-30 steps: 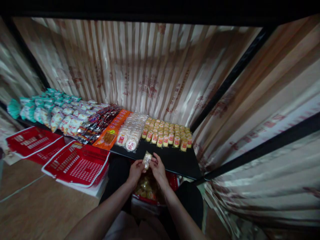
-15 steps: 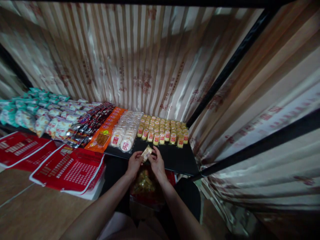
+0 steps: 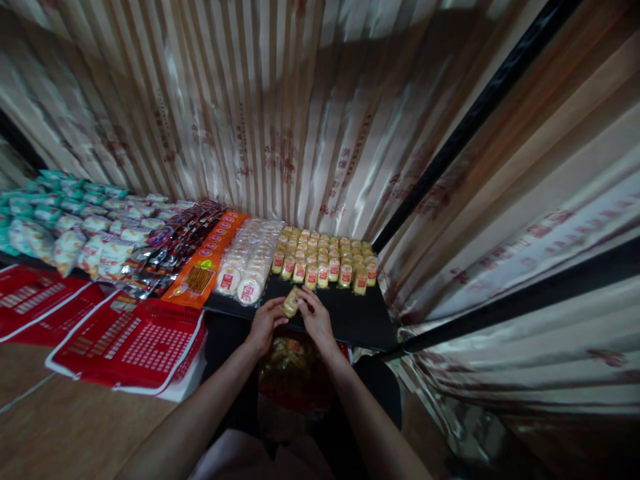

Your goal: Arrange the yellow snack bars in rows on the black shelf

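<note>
Between my two hands is a small yellow wrapped snack pack [image 3: 291, 304], held over the front edge of the black shelf [image 3: 345, 315]. My left hand [image 3: 269, 323] is closed on its left side, and my right hand [image 3: 314, 315] pinches its upper right side. Behind it stand rows of similar yellow snack packs [image 3: 323, 267] with red labels, close together. Below my hands, at my lap, a clear bag [image 3: 290, 353] of yellow packs shows dimly. Round white crackers in clear wrap [image 3: 250, 285] lie to the left of the yellow rows.
Further left on the shelf are an orange packet [image 3: 200, 270], dark packets [image 3: 173, 243], white packets [image 3: 113, 257] and green packets [image 3: 47, 200]. Red baskets [image 3: 130, 340] stand below at the left. A pleated curtain [image 3: 280, 120] hangs behind, and a black post [image 3: 450, 150] slants at the right.
The snack pack has turned in my fingers, its yellow side now showing. Both hands stay close together near the shelf edge. The view has shifted slightly.
</note>
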The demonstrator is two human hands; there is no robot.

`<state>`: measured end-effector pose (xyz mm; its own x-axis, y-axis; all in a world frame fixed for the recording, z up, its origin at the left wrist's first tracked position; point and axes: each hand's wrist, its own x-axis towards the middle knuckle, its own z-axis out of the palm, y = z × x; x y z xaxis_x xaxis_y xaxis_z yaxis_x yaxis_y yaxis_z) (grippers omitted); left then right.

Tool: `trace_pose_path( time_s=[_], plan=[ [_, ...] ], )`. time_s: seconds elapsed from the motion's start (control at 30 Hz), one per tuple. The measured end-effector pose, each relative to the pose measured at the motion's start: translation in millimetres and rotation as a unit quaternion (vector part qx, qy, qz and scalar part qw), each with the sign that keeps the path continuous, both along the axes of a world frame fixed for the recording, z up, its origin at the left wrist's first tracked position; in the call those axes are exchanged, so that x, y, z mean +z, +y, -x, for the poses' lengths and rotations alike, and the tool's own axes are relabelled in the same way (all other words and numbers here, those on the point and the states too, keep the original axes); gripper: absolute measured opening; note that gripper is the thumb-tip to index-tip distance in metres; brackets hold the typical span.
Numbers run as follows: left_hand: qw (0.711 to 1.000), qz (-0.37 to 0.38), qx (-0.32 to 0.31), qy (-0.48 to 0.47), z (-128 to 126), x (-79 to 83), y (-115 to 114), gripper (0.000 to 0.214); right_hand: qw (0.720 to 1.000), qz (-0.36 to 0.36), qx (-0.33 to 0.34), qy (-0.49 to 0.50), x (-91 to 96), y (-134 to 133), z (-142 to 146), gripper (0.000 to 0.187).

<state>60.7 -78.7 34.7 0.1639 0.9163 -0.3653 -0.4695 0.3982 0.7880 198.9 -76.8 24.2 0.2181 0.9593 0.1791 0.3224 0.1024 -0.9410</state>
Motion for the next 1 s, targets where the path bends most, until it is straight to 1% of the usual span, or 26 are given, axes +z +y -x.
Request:
trace_pose_path(
  time_s=[0.13,0.2,0.3,0.37,0.47,0.53,0.7,0.9,1.0],
  plan=[
    [1.0,0.005,0.011,-0.012,-1.2,-1.6,5.1,0.033,0.999,0.023,0.025,0.014,-9.8,4.3,-2.2,0.03],
    [1.0,0.002,0.019,-0.016,-1.8,-2.3,7.5,0.032,0.999,0.022,0.037,0.008,-14.1,6.0,-2.2,0.033],
    [1.0,-0.007,0.017,-0.015,-2.2,-2.1,11.1,0.031,0.998,0.017,0.061,-0.006,-17.0,8.1,-0.3,0.038],
    [1.0,-0.014,0.01,-0.001,-2.3,-0.3,13.7,0.032,0.998,0.026,0.061,-0.015,-16.5,9.9,1.1,0.04],
    [0.999,-0.022,0.003,0.031,-2.9,3.5,17.4,0.035,0.998,0.028,0.041,-0.04,-14.5,14.7,2.1,0.035],
    [0.999,-0.022,0.002,0.048,-4.3,5.1,19.5,0.036,0.998,0.03,0.044,-0.044,-13.6,19.4,2.1,0.033],
    [0.996,-0.03,0.001,0.078,-9.9,1.8,24.3,0.039,0.997,0.051,0.045,-0.037,-13.3,32.6,2.3,0.026],
    [0.995,-0.039,-0.003,0.09,-12.6,-2.9,28.2,0.034,0.997,0.077,0.025,0.008,-17.1,41.3,5.4,0.018],
    [0.994,-0.037,0.002,0.1,-14.4,-9.2,28.8,0.032,0.993,0.087,0.013,0.073,-18.0,42.5,9.1,0.017]
  ],
)
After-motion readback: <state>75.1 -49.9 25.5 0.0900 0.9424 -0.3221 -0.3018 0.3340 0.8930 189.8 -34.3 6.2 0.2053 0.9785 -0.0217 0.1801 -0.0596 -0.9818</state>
